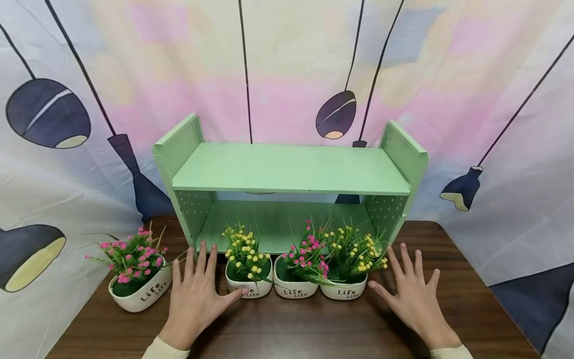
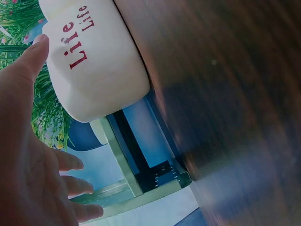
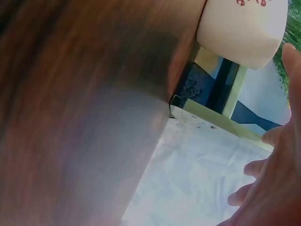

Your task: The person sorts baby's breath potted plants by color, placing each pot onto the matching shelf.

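Observation:
My left hand spreads its fingers over the table, its thumb overlapping the front of a white "Life" pot of yellow flowers; whether it touches is unclear. To that pot's right stand a pot of pink flowers and another pot of yellow flowers, all three in a row. Beside the row's right end is my right hand, fingers spread and holding nothing. Left of my left hand sits a second pot of pink flowers, turned at an angle. In the right wrist view, the thumb is near a white pot.
Behind the pots a green two-tier shelf stands on the brown wooden table, with raised side panels. A patterned curtain with painted lamps hangs behind and at both sides.

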Available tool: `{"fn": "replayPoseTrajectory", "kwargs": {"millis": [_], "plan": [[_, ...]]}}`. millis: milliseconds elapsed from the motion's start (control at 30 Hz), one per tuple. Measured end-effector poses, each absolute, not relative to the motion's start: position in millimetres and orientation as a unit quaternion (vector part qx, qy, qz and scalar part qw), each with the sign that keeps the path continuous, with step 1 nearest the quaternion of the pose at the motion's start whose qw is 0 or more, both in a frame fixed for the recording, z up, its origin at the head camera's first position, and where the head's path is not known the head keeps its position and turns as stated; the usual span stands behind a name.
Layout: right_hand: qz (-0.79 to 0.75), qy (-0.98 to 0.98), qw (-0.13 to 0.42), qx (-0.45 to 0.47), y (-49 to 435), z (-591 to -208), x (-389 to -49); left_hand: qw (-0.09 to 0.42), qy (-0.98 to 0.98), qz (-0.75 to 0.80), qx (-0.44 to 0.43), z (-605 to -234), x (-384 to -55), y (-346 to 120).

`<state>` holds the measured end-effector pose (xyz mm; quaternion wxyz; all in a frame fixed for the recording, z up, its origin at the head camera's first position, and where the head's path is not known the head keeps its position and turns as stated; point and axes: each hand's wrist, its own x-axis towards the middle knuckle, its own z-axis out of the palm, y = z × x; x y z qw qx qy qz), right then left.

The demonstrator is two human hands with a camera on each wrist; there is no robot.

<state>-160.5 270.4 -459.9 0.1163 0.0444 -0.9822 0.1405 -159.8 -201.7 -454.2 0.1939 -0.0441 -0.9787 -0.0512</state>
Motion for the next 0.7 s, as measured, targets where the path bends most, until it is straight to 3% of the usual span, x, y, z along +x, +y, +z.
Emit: {"fn": "replayPoseTrajectory", "kwargs": {"millis": [200, 700], "plan": [[0.165, -0.974, 0.145, 0.051, 270.9, -446.5, -156.1, 0.196, -0.978, -0.055, -0.046, -454.1, -158.6, -201.8], [0.242, -0.917, 0.292, 0.121, 274.3, -387.5, -153.4, 0.199, -0.977, -0.057, -0.051, -454.6, -158.2, -202.2]]}}
